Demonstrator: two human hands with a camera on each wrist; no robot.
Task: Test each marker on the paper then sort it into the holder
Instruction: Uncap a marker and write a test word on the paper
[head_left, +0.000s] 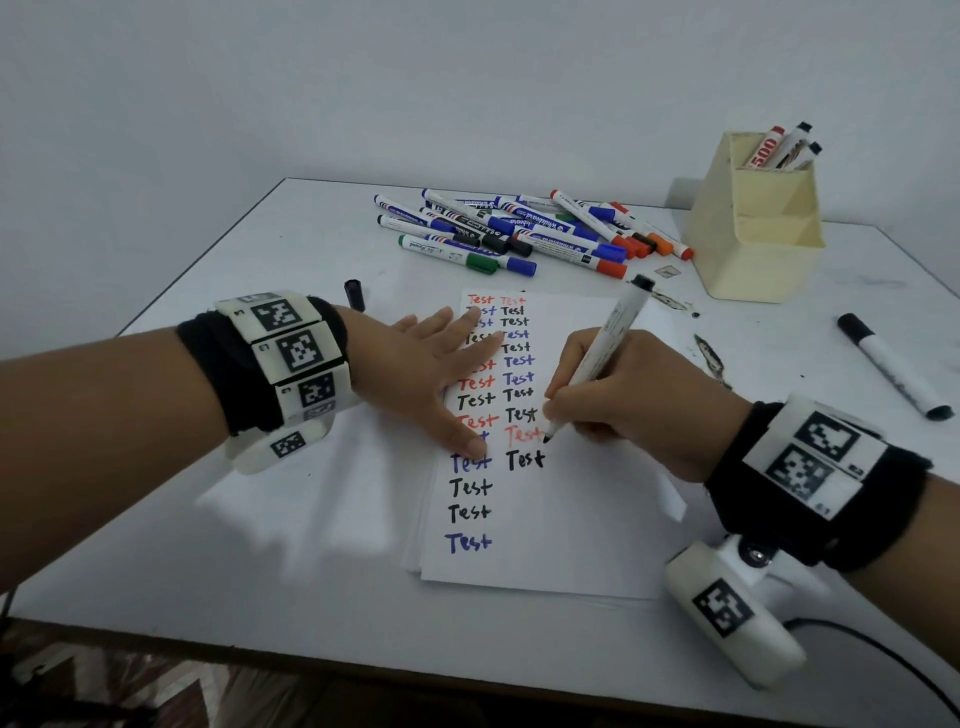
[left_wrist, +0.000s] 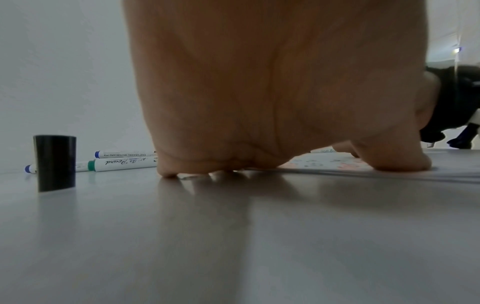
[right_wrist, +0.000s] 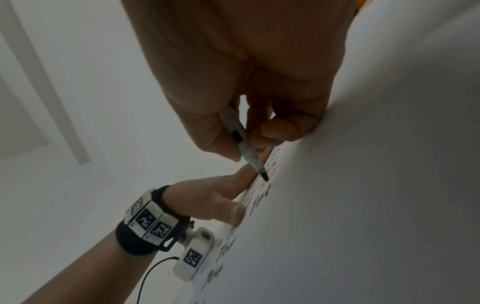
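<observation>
head: we see right hand (head_left: 608, 400) grip clamped on black marker (head_left: 605, 348), tip at paper (head_left: 582, 519); left hand (head_left: 431, 364) flat, fingers apart, pressing paper | left wrist: only here loose cap (left_wrist: 55, 162) stands upright on table (left_wrist: 233, 236) | holder (head_left: 753, 228) far right

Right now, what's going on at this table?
A person is testing markers. The right hand grips an uncapped black marker, tip at the paper beside rows of "Test" in black, red and blue. The left hand lies flat, pinning the sheet. A loose black cap stands nearby; untested markers are piled behind, and the holder already contains a few.
</observation>
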